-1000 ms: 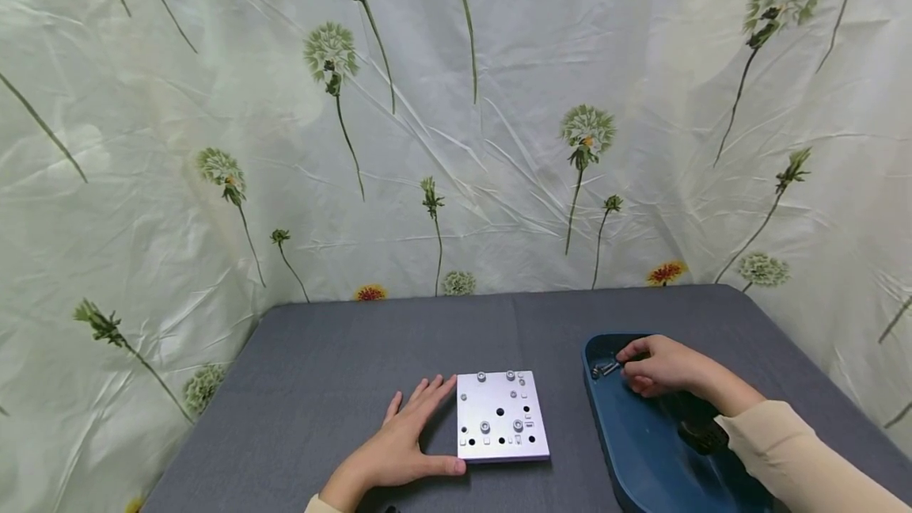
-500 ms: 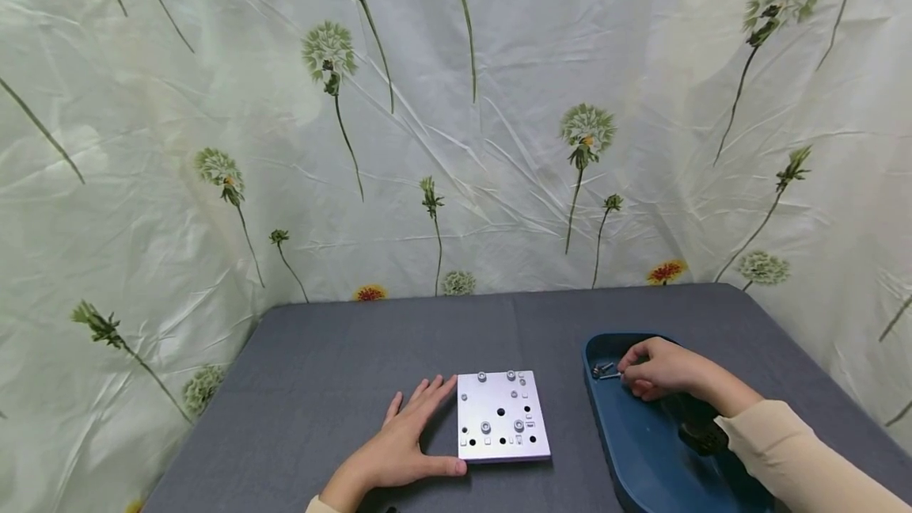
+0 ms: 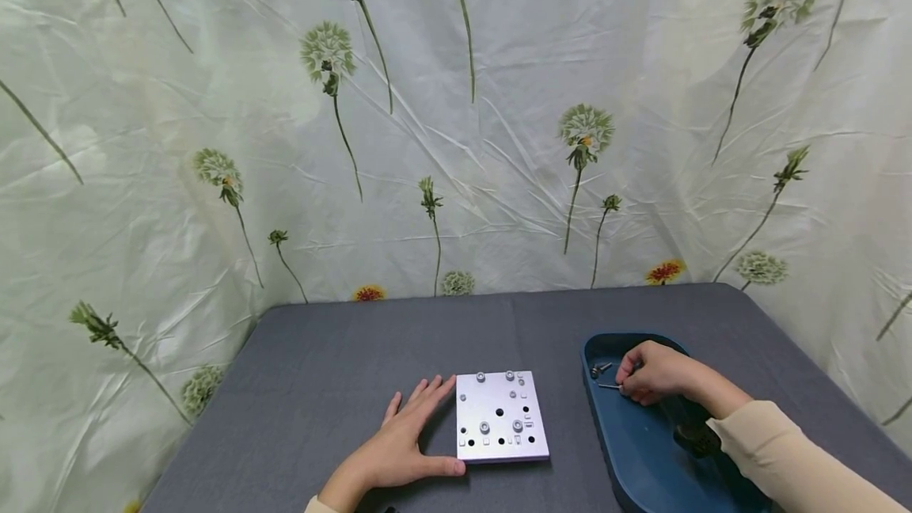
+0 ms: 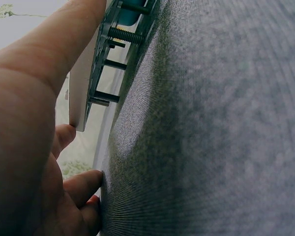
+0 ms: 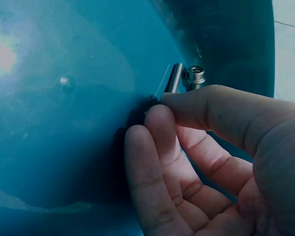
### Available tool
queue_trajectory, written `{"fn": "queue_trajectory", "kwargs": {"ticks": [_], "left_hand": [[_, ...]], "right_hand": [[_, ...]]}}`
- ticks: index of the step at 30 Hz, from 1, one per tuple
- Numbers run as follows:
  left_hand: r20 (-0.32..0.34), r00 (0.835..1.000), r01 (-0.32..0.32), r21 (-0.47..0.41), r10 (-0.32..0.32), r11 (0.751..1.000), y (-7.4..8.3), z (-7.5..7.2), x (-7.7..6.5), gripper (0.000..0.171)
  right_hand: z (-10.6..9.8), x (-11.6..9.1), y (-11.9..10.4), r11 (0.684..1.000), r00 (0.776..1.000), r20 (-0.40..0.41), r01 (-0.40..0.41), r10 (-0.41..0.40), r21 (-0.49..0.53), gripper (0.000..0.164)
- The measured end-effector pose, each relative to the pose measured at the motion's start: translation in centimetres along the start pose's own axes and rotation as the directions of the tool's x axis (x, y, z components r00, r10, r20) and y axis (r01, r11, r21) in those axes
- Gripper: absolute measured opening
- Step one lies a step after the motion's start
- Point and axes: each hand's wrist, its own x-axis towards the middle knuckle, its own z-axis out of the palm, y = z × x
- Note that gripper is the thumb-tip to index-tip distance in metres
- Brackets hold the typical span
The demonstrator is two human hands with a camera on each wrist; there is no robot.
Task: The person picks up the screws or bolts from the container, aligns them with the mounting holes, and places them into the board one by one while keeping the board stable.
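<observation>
A silvery metal plate (image 3: pixel 499 410) with holes and several socket-head screws set in it lies at the middle front of the table. My left hand (image 3: pixel 402 446) spreads along the plate's left side, thumb at the near corner and forefinger at the far one. In the left wrist view, screw shanks (image 4: pixel 128 36) stick out below the plate. My right hand (image 3: pixel 655 374) is inside the blue tray (image 3: pixel 606 450), pinching a thin screw (image 5: pixel 162 81) near its head between thumb and fingertips. Thicker screws (image 5: pixel 194 73) lie just beyond the thumb.
The tray stands on the grey cloth-covered table (image 3: pixel 399 339) at the right. A dark object (image 3: pixel 697 438) sits near the right wrist. Behind the table hangs a pale flowered curtain (image 3: pixel 499 180). A small black thing shows at the bottom edge of the head view.
My right hand has moved slightly toward me in the tray, and the thin screw has come away from the others with it. The left hand and plate have stayed put.
</observation>
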Motion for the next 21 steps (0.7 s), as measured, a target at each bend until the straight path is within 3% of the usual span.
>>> {"fn": "queue_trajectory", "kwargs": {"ticks": [15, 21], "left_hand": [[-0.005, 1.000, 0.001, 0.013, -0.001, 1.000, -0.17, 0.03, 0.02, 0.113], [-0.002, 1.000, -0.009, 0.007, 0.009, 1.000, -0.10, -0.02, 0.01, 0.112]], "right_hand": [[0.71, -0.25, -0.51, 0.984, 0.994, -0.107, -0.039, 0.021, -0.174, 0.020], [0.73, -0.33, -0.77, 0.980, 0.993, -0.106, 0.026, -0.047, -0.195, 0.023]]}}
